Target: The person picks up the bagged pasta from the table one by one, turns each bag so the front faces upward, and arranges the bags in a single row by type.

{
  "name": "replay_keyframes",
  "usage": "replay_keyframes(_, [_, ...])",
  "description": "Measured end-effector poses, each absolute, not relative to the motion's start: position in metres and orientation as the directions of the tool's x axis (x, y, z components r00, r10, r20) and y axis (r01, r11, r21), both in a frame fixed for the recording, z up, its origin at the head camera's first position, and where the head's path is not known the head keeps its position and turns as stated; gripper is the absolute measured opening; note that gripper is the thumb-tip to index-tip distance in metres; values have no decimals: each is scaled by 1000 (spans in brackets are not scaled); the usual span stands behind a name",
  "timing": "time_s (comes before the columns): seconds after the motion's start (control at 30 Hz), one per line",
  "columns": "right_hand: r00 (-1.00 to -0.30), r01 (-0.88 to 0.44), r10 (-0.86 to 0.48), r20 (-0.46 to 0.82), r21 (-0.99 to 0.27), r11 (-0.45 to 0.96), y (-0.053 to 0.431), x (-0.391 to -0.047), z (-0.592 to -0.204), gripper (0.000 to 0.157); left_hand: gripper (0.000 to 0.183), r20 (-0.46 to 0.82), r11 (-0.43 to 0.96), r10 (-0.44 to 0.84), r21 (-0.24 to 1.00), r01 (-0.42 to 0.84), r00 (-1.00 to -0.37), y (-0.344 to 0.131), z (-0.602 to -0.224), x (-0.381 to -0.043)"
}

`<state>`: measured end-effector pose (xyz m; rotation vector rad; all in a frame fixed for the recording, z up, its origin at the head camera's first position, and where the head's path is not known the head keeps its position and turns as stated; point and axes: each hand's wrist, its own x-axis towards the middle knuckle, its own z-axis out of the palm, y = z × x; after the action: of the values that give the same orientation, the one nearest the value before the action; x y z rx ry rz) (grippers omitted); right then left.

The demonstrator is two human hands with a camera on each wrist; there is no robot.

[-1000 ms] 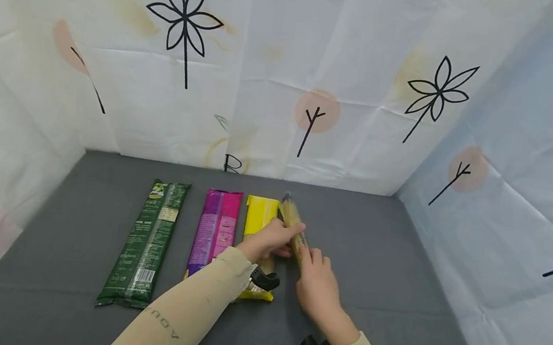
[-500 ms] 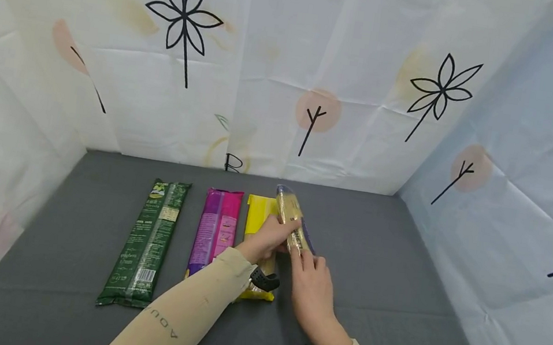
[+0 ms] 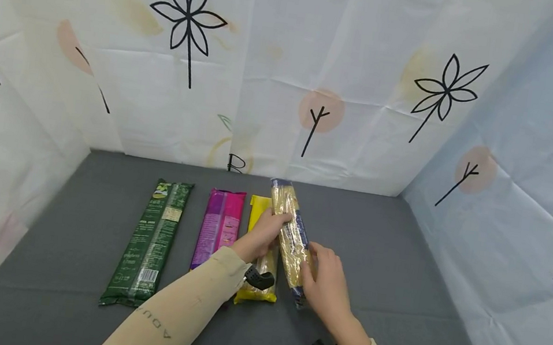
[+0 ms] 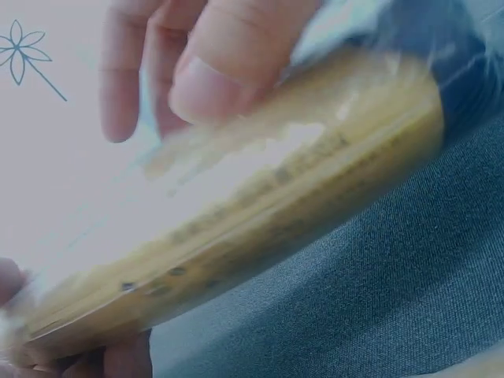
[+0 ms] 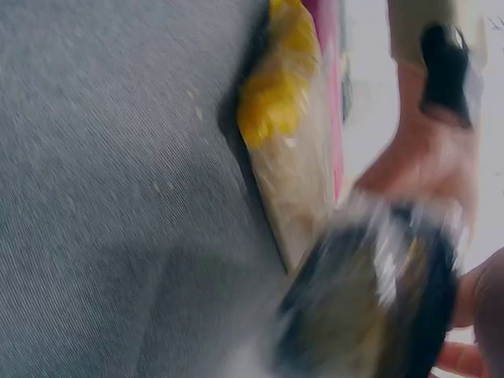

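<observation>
Both hands hold a clear pack of spaghetti [image 3: 291,230] with dark blue ends, tilted above the table. My left hand [image 3: 265,232] grips its left edge past the middle, thumb on the front. My right hand [image 3: 327,284] pinches the lower right edge between thumb and fingers. In the left wrist view the yellow pasta pack [image 4: 268,205] fills the middle, blurred, with small print along it. One dark end of the same pack [image 5: 362,299] looms close in the right wrist view. The left hand partly hides a yellow-ended pasta pack [image 3: 256,294] on the table.
A pink and purple pack [image 3: 220,220] and a long dark green pack [image 3: 149,243] lie to the left on the grey table [image 3: 391,257]. White printed cloth [image 3: 271,49] encloses the back and sides. Each wrist wears a black device [image 3: 259,279].
The spaghetti pack has turned from edge-on to show its broad face, its top end shifting left. My right hand has moved from its lower end to its right edge.
</observation>
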<state>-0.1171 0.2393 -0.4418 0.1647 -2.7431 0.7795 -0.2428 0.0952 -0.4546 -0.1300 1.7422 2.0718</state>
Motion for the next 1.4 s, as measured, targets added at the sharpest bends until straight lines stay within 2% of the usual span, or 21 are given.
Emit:
replay_keyframes(0.2, [-998, 10, 56, 29, -811, 585, 251, -127, -441, 47, 39, -298, -218, 322, 900, -377, -899, 94, -453, -243])
replay_keyframes(0.37, [-982, 191, 70, -178, -906, 378, 255, -132, -445, 48, 40, -262, -228, 381, 903, -365, -887, 94, -448, -240])
replay_keyframes(0.47, [-968, 249, 40, -248, -919, 305, 254, -132, -447, 51, 40, -255, -191, 382, 919, -345, -888, 94, -445, -238])
replay_keyframes(0.63, [-971, 235, 26, -237, -930, 284, 251, -133, -452, 50, 37, -230, -138, 402, 942, -307, -886, 92, -450, -237])
replay_keyframes(0.9, [-981, 192, 72, -178, -919, 345, 252, -134, -461, 43, 37, -180, -13, 445, 978, -208, -877, 91, -460, -233])
replay_keyframes(1.0, [-983, 182, 90, -161, -923, 340, 255, -134, -463, 40, 42, -165, 82, 416, 986, -144, -894, 94, -463, -228])
replay_keyframes(1.17, [-982, 160, 148, -116, -930, 330, 264, -139, -469, 39, 65, -98, 217, 401, 976, -10, -911, 110, -471, -212])
replay_keyframes(1.3, [-977, 125, 208, -49, -921, 369, 278, -147, -472, 41, 69, -21, 250, 425, 964, 95, -905, 133, -481, -196])
replay_keyframes(1.4, [-967, 117, 255, -14, -913, 391, 290, -157, -473, 42, 68, -26, 259, 452, 960, 103, -892, 151, -486, -184])
